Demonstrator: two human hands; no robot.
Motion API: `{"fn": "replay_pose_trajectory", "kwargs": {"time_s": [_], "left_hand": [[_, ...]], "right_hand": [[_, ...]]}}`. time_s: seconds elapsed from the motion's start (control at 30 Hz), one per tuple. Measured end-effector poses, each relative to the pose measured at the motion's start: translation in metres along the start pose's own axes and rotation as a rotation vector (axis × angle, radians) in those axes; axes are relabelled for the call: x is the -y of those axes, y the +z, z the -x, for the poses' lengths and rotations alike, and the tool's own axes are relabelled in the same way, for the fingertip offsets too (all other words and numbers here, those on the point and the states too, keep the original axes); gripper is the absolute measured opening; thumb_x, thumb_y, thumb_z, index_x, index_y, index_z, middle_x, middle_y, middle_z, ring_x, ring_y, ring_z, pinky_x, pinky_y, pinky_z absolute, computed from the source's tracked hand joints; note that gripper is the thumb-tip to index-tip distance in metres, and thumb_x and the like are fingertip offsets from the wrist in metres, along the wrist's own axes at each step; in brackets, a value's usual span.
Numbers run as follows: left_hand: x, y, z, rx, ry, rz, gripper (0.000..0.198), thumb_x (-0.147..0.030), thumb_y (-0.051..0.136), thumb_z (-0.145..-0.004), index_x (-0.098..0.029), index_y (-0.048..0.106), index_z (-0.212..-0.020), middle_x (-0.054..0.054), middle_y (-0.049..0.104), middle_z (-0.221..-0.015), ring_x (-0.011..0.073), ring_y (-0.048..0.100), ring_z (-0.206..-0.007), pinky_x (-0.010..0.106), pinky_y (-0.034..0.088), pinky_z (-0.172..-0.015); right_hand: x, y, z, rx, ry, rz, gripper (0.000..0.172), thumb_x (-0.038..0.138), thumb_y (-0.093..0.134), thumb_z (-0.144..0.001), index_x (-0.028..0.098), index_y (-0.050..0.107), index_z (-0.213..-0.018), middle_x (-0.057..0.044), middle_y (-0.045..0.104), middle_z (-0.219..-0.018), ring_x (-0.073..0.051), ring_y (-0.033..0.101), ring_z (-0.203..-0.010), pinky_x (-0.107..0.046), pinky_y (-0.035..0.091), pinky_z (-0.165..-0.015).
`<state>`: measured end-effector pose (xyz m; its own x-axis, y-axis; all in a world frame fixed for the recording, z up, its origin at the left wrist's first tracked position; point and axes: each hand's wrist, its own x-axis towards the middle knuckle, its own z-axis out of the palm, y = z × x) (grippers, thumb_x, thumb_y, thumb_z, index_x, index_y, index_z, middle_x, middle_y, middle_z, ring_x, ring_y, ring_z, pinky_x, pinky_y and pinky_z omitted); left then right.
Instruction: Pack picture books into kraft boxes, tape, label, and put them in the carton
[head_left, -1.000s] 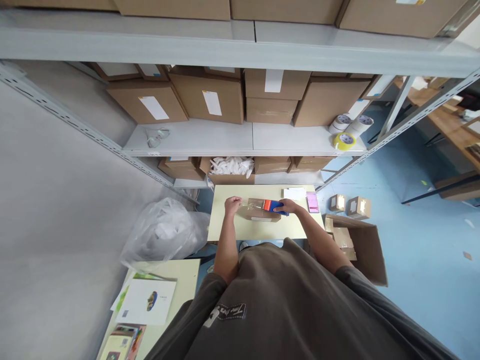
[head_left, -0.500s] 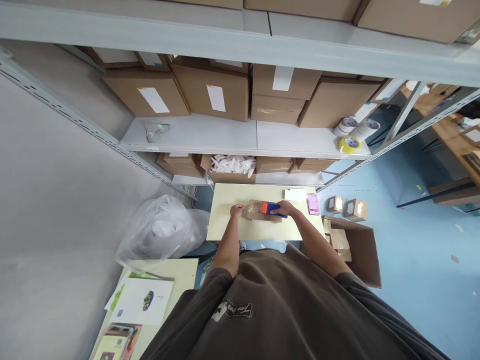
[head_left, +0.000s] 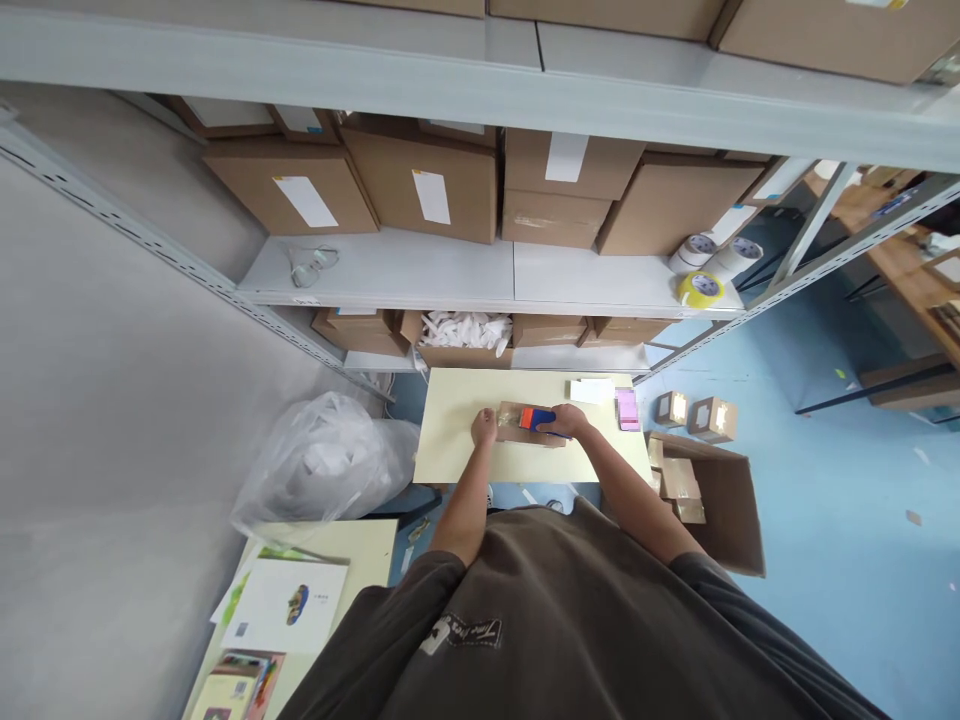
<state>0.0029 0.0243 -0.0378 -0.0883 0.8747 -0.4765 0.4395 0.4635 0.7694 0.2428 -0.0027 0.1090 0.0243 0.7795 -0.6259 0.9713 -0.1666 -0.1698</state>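
Observation:
A small cardboard box (head_left: 517,437) lies on the pale yellow table. My right hand (head_left: 570,421) is closed round a blue and orange tape dispenser (head_left: 541,420), whose orange end rests over the top of the box and points left. Shiny clear tape shows on the box between that orange end and the box's left edge. At that left edge is my left hand (head_left: 485,428), its fingers curled in and touching the box's end. Whatever those fingers may grip is hidden.
White paper slips (head_left: 591,391) and a pink stack (head_left: 628,409) lie on the table's right side. A large open carton (head_left: 739,510) holding boxes stands to the right. Shelves with cartons (head_left: 424,195) rise ahead. A plastic bag (head_left: 322,460) bulges at left; tape rolls (head_left: 700,290) sit on the shelf.
My left hand has moved right, from just off the box to against its left end. The tape dispenser in my right hand has shifted very slightly left.

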Motion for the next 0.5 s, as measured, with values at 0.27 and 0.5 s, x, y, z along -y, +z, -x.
{"fn": "replay_pose_trajectory", "kwargs": {"time_s": [0.27,0.5], "left_hand": [[-0.024,0.034,0.025,0.124,0.112,-0.187,0.057,-0.055,0.046,-0.108,-0.022,0.049,-0.155,0.013,0.072,-0.143,0.0273,0.072,-0.125,0.036,0.054,-0.100],[-0.035,0.073,0.045,0.128,0.115,-0.335,0.052,-0.053,0.046,-0.110,-0.022,0.051,-0.151,0.016,0.074,-0.137,0.0295,0.072,-0.123,0.036,0.054,-0.097]], "right_hand": [[-0.012,0.006,0.012,-0.056,0.047,-0.032,0.079,0.087,0.048,-0.096,0.019,0.078,-0.124,-0.017,0.079,-0.122,-0.030,0.074,-0.112,-0.030,0.053,-0.083],[-0.089,0.012,0.039,-0.075,0.109,-0.038,0.080,0.089,0.054,-0.091,0.017,0.081,-0.114,-0.019,0.080,-0.113,-0.031,0.076,-0.105,-0.030,0.053,-0.081]]}}
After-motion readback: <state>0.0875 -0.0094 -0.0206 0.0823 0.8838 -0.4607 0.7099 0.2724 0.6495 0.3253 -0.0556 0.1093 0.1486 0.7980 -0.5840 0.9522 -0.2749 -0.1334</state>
